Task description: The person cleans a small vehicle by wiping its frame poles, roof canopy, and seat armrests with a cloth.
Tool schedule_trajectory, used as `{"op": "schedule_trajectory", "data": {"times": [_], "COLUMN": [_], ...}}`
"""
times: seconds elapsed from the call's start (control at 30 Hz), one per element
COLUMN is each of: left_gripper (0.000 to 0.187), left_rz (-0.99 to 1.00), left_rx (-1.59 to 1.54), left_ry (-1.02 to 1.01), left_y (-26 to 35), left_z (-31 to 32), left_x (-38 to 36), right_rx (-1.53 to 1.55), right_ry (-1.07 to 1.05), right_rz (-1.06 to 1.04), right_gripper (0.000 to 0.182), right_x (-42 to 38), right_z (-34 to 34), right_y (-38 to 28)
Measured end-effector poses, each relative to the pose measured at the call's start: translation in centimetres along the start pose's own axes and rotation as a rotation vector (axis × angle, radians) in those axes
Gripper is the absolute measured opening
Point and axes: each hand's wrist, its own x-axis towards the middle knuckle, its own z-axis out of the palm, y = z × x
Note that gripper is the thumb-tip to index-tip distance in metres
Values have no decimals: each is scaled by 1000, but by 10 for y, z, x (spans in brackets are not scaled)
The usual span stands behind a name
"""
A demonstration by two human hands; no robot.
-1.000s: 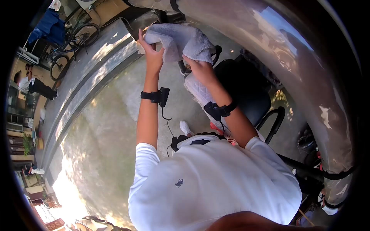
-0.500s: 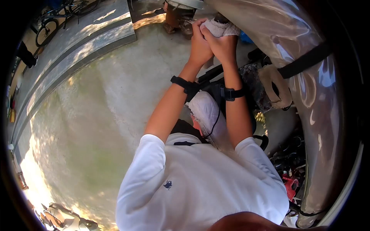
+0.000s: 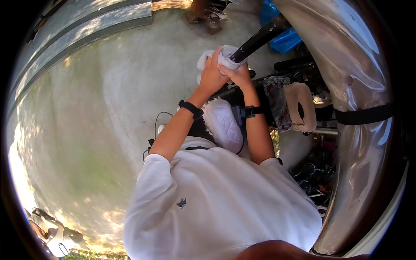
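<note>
A white terry cloth [image 3: 229,57] is wrapped around the lower end of a scuffed black pole [image 3: 262,38]. My left hand [image 3: 212,74] is closed on the cloth from the left, and a loose end of it bulges out beyond the fingers. From the right, my right hand [image 3: 239,77] grips the same cloth, thumb across its front, close to my left hand. Below my forearms is a quilted, fringed pale seat cover [image 3: 223,125]. The part of the pole inside the cloth is hidden.
A clear plastic sheet [image 3: 364,78] with a black strap [image 3: 364,115] hangs on the right. Near it are a beige fuzzy ring [image 3: 301,107] and a blue plastic bag [image 3: 286,40]. Concrete floor [image 3: 86,117] extends left to a step [image 3: 99,37].
Both hands have come closer to my body with the cloth. More of the black pole and the blue bag now shows, and the view has shifted.
</note>
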Motion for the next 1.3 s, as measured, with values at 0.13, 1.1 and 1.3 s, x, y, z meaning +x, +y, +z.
{"op": "schedule_trajectory", "data": {"times": [0.13, 1.1, 1.3], "left_gripper": [97, 70, 58], "left_rz": [-341, -38, 30], "left_rx": [244, -536, -621], "left_ry": [-305, -389, -365], "left_y": [-68, 87, 67], "left_z": [0, -8, -5], "left_x": [-50, 86, 72], "right_rx": [-81, -775, -542], "right_ry": [-111, 624, 494], "right_rz": [316, -299, -175], "right_gripper": [47, 56, 50], "right_x": [-33, 24, 8], "right_z": [6, -27, -22], "right_y": [67, -151, -160]}}
